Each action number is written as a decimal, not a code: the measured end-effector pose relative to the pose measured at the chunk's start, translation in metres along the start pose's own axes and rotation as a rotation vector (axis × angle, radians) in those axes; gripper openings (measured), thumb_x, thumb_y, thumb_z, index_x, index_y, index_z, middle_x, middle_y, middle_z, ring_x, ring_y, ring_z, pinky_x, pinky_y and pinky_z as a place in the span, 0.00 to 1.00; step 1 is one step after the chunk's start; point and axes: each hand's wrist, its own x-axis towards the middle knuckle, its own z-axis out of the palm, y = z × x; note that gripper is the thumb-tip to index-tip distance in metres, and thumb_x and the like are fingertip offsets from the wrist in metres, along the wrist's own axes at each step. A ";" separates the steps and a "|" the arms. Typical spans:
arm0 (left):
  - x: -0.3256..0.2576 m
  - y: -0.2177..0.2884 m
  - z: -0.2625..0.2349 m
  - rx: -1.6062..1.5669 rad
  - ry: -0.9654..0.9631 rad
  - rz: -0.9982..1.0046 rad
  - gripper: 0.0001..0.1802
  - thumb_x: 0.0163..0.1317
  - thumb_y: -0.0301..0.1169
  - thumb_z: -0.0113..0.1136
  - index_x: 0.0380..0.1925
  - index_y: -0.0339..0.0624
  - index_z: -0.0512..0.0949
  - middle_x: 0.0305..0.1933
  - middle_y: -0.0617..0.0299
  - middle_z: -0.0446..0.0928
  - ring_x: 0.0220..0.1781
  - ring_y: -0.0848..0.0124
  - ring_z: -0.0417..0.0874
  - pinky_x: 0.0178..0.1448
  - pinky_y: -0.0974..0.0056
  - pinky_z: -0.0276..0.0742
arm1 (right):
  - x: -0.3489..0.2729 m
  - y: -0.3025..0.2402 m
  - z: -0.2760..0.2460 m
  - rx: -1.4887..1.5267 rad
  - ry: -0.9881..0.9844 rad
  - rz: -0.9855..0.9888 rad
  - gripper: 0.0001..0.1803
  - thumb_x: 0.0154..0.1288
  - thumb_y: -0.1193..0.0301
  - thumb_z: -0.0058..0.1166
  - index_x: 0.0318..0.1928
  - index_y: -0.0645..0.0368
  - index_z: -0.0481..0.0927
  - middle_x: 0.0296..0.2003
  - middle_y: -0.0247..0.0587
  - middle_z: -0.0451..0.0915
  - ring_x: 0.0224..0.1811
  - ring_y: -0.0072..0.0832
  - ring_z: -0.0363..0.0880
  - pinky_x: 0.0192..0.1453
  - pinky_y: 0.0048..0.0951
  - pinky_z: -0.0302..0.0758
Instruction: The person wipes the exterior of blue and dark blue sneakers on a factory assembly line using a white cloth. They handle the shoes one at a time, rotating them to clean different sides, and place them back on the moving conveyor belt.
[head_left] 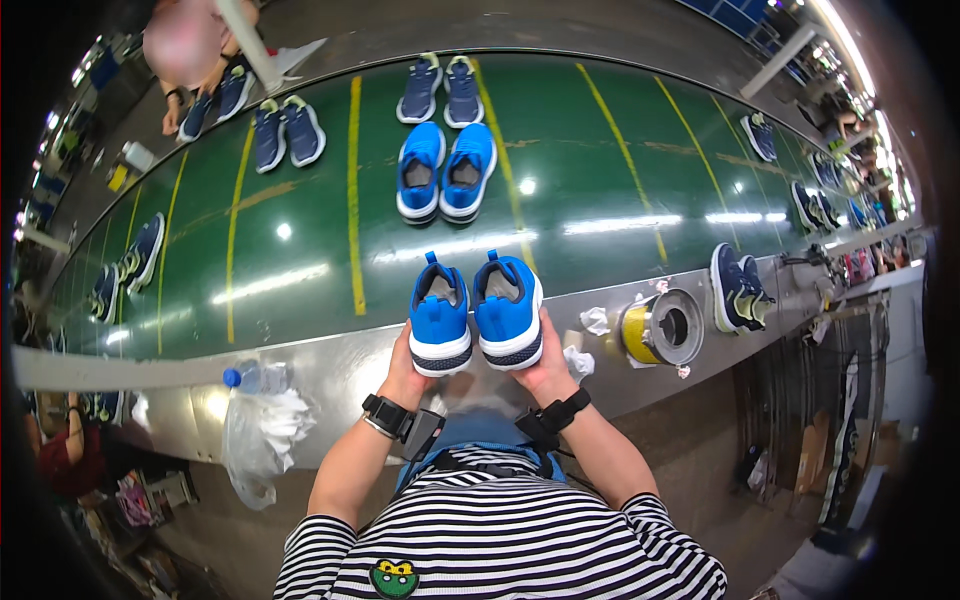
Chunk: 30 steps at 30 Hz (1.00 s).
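Side by side in front of me are two bright blue sneakers with white and dark soles, heels toward me. My left hand is closed round the heel of the left blue sneaker. Round the heel of the right blue sneaker my right hand is closed in the same way. Both shoes are at the near edge of the green conveyor belt; whether their toes touch it I cannot tell. Just beyond them stands another pair of blue sneakers, and behind that a navy pair.
Along the metal ledge lie a yellow tape roll, crumpled paper and a dark sneaker pair. A plastic bag hangs at the left. Across the belt, a person handles navy shoes.
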 end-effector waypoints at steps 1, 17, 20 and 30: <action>0.012 -0.003 0.006 0.006 -0.009 -0.020 0.20 0.63 0.43 0.42 0.47 0.43 0.71 0.46 0.54 0.75 0.46 0.59 0.77 0.51 0.54 0.74 | 0.000 -0.011 0.001 0.026 0.001 -0.011 0.26 0.63 0.51 0.37 0.53 0.55 0.68 0.50 0.44 0.72 0.51 0.41 0.71 0.57 0.46 0.67; 0.207 -0.035 0.132 0.112 -0.162 -0.230 0.25 0.64 0.48 0.35 0.50 0.42 0.68 0.48 0.48 0.73 0.48 0.53 0.75 0.54 0.50 0.71 | 0.033 -0.150 0.035 0.344 -0.080 -0.346 0.20 0.62 0.55 0.39 0.48 0.52 0.72 0.48 0.45 0.73 0.50 0.45 0.70 0.54 0.54 0.65; 0.271 -0.042 0.134 0.225 -0.030 -0.065 0.22 0.66 0.45 0.37 0.50 0.41 0.67 0.52 0.50 0.71 0.53 0.57 0.72 0.57 0.50 0.67 | 0.041 -0.159 0.044 0.374 -0.088 -0.400 0.21 0.62 0.55 0.39 0.49 0.51 0.71 0.49 0.44 0.72 0.51 0.46 0.69 0.54 0.54 0.65; 0.228 -0.051 0.156 1.409 -0.119 0.600 0.26 0.55 0.33 0.55 0.55 0.41 0.65 0.49 0.56 0.66 0.42 0.71 0.72 0.43 0.67 0.70 | 0.028 -0.163 0.024 0.370 0.018 -0.575 0.23 0.60 0.52 0.39 0.50 0.50 0.70 0.51 0.44 0.71 0.52 0.42 0.69 0.55 0.52 0.66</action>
